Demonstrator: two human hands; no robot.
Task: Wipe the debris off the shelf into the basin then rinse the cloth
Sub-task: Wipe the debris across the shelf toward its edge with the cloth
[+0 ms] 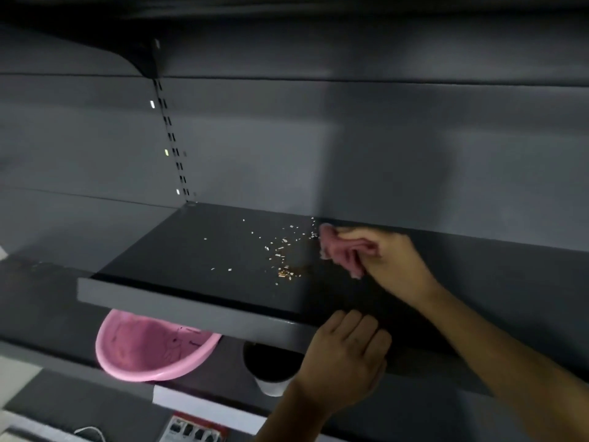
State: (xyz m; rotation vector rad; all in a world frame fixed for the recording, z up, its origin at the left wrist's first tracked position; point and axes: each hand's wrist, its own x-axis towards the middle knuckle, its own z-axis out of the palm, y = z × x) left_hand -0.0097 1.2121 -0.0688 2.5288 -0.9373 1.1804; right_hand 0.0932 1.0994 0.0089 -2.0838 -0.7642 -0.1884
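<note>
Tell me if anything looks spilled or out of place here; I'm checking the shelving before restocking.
Yes: pale and brownish crumbs lie scattered on the dark shelf, just left of the pink cloth bunched in the right hand. Nothing looks damaged.

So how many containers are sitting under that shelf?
2. A pink basin sits below the shelf's left front edge; a dark cup stands to its right, beside the left hand. The shelf may hide others.
</note>
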